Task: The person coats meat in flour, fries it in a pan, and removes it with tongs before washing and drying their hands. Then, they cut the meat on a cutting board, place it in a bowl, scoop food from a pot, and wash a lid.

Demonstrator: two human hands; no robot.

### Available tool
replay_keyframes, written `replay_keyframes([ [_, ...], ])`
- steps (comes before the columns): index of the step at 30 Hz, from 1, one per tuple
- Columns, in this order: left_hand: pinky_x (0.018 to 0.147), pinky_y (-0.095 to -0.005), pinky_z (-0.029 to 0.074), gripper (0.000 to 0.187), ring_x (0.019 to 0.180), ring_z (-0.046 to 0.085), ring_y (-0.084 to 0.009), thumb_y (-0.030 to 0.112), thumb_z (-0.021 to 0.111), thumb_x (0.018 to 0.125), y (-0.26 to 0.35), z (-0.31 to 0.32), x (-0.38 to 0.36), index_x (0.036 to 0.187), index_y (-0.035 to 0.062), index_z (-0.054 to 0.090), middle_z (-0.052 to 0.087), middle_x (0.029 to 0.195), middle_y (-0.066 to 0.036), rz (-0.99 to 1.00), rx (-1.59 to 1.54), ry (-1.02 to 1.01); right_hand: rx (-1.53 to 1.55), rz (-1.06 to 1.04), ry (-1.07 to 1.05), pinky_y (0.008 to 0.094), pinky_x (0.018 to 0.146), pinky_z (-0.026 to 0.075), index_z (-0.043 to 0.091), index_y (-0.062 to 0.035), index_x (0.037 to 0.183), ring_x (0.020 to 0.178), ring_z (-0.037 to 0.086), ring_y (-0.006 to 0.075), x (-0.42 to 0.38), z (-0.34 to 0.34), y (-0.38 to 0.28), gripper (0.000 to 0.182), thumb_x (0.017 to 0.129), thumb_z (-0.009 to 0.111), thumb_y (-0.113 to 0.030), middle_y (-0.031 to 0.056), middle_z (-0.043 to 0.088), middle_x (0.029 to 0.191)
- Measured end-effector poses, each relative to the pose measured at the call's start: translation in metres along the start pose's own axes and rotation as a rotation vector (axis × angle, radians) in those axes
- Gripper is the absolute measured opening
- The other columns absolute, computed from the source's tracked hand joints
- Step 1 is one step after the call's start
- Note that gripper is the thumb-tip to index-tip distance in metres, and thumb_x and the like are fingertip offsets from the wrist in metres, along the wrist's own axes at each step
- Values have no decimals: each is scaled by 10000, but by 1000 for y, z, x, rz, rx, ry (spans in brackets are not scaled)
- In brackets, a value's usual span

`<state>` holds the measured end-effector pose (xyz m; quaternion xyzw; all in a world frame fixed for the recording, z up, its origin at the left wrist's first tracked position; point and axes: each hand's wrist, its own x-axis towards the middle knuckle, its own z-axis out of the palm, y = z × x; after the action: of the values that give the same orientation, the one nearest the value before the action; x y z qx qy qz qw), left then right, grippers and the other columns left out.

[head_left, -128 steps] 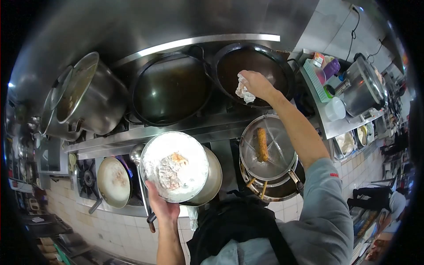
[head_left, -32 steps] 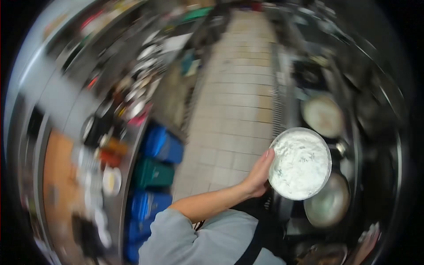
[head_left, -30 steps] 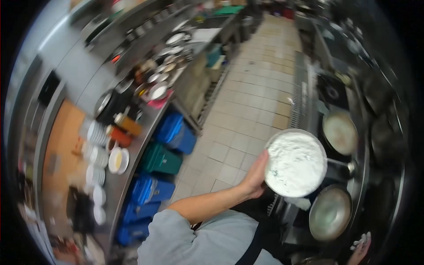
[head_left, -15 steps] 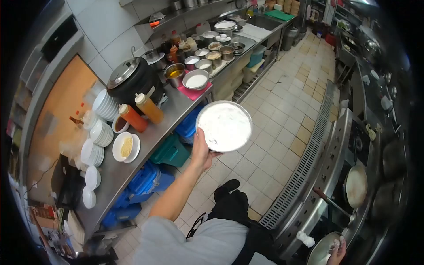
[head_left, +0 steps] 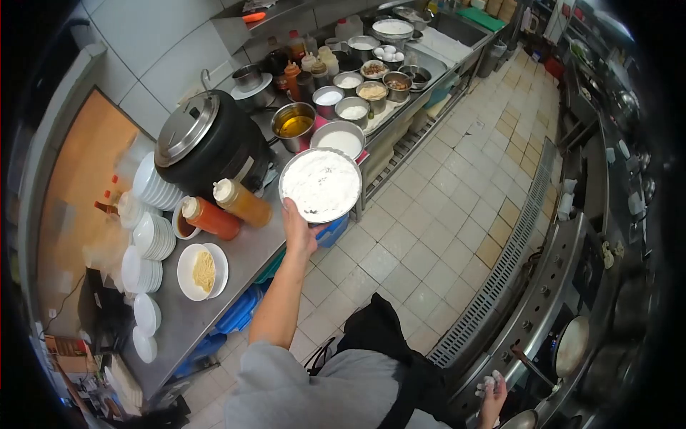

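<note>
My left hand [head_left: 299, 232] is cupped under the near rim of the round metal bowl of white flour [head_left: 320, 184], fingers wrapped beneath where I can't see them and the thumb pressed against the edge. The bowl hangs in the air over the front edge of the steel counter [head_left: 239, 254], just short of the smaller steel bowl of white powder [head_left: 338, 138] and the steel pot of amber oil [head_left: 294, 122] behind it. One-handed from a single side, the bowl could tip away from my palm, and the flour heaped close to the rim would spill onto the pale tiled floor [head_left: 436, 214] or the counter.

Left of my wrist stand the orange squeeze bottle [head_left: 243, 202] and the red squeeze bottle [head_left: 209, 217]; a sideways swing of the forearm could knock them over, and the black round soup warmer with its steel lid [head_left: 207, 143] crowds that side too.

My right hand [head_left: 491, 390] sits low by the steel range [head_left: 543, 314], fingers apparently curled and dusted with white clumps, though it's too small at the frame's edge to be sure. Flour shed there could drop near the burners.
</note>
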<state>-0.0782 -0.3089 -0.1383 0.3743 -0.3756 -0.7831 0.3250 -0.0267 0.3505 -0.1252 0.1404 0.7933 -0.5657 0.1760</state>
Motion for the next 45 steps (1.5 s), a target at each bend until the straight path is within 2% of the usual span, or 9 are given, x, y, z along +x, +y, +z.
replay_keyframes([
  [15, 844, -536, 590, 673, 1139, 657, -342, 607, 225, 1043, 18, 0, 20, 1488, 110, 324, 572, 1381, -143, -49, 1, 15, 480, 152, 168, 236, 518, 459, 591, -89, 1285, 646, 585, 99, 5, 43, 86, 301, 1007, 584, -205, -3, 643, 860],
  [17, 857, -539, 586, 691, 1139, 657, -344, 617, 223, 1038, 17, 0, 21, 1492, 105, 316, 571, 1383, -140, -61, 5, -1, 497, 191, 193, 264, 628, 488, 574, -54, 1322, 787, 602, 124, -4, 53, 67, 345, 1000, 595, -176, 39, 653, 1001],
  [18, 878, -547, 578, 657, 1149, 650, -350, 583, 263, 1047, 19, -3, 22, 1489, 100, 323, 569, 1383, -154, -101, -9, -42, 514, 235, 213, 293, 738, 516, 558, -18, 1359, 927, 620, 149, -8, 59, 57, 390, 993, 606, -146, 80, 662, 1142],
  [24, 888, -597, 565, 500, 1183, 616, -377, 252, 496, 987, 31, 20, 26, 1426, 86, 325, 549, 1347, -218, -191, -134, -216, 483, 227, 306, 299, 769, 515, 548, 2, 1363, 911, 618, 165, -9, 69, 20, 410, 994, 610, -166, 59, 661, 1078],
  [25, 911, -602, 555, 527, 1203, 602, -373, 171, 532, 938, 34, 32, 20, 1414, 72, 331, 552, 1333, -224, -178, -136, -235, 489, 205, 388, 288, 709, 504, 568, 5, 1331, 835, 606, 165, -18, 81, -11, 371, 1002, 584, -164, 49, 647, 994],
  [28, 946, -603, 535, 522, 1206, 594, -367, 122, 525, 898, 27, 56, 18, 1394, 65, 372, 562, 1314, -211, -288, -235, -330, 616, 97, 359, 229, 519, 457, 589, -104, 1287, 657, 582, 94, 3, 44, 51, 316, 998, 613, -229, -14, 622, 848],
  [32, 951, -595, 535, 507, 1175, 607, -369, 98, 530, 879, 22, 106, 12, 1372, 68, 418, 557, 1317, -199, -384, -242, -469, 661, 14, 429, 220, 518, 455, 586, -106, 1294, 667, 577, 85, 4, 31, 78, 308, 1002, 611, -202, -25, 613, 863],
  [42, 807, -482, 622, 426, 1033, 670, -319, 190, 670, 933, 21, 199, 6, 1300, 59, 498, 622, 1216, -144, -38, -114, -332, 887, 115, 447, 216, 502, 415, 561, -23, 1284, 641, 533, 83, 70, 42, 105, 293, 1006, 549, -115, -1, 571, 835],
  [45, 871, -502, 597, 434, 1075, 642, -342, 161, 653, 945, 36, 220, 32, 1329, 58, 479, 602, 1249, -141, 6, -108, -326, 857, 109, 406, 211, 494, 409, 577, -34, 1269, 632, 537, 84, 111, 31, 105, 280, 1001, 556, -110, -2, 581, 833],
])
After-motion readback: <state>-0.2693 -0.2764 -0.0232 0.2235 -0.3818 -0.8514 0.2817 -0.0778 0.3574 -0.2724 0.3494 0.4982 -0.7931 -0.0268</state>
